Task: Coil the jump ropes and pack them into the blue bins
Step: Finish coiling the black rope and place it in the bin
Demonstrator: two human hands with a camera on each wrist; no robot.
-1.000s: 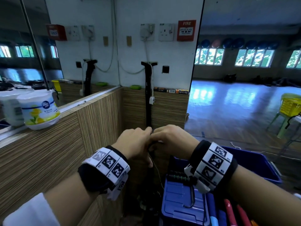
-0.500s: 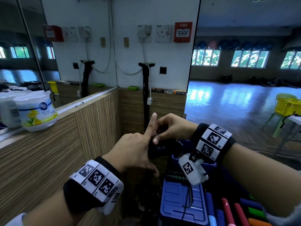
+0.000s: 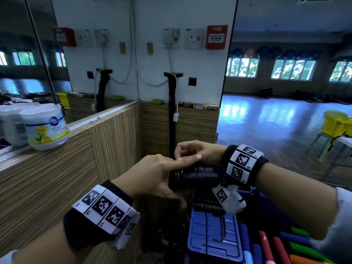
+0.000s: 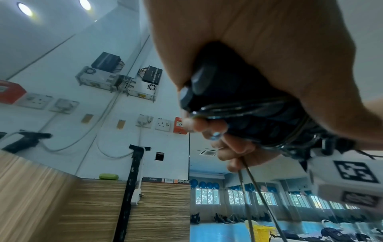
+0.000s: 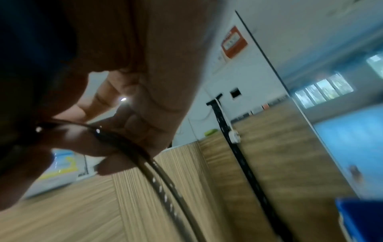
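Around you, the biggest surface is the wood-grain partition [image 3: 57,178] running along your left and turning across in front, with a mirror above its ledge and the white wall [image 3: 190,82] with sockets and a red fire alarm box [image 3: 216,37] beyond. Below your wrists sits the blue bin [image 3: 213,242], its ribbed blue surface showing a thin dark cord and, at its far edge, black handles with green rings; coloured foam-covered handles, red, green and orange, crowd the lower right corner. On the ledge to your left stands a white room-freshener tub [image 3: 45,128]. Your left hand [image 3: 152,178] is wrapped around the black jump rope handles [image 3: 198,176], held level above the bin, with its index finger stretched straight out over them toward your right wrist; the left wrist view shows the thumb and lower fingers curled around the bundle with several turns of thin rope wound across it. Your right hand [image 3: 196,151] hovers just above the handles with fingers curled in, and the right wrist view shows the fingertips pinching the thin dark jump rope cord [image 5: 145,157], two strands of which trail down from the hands. Whether those strands reach the bin, you cannot tell from these views.
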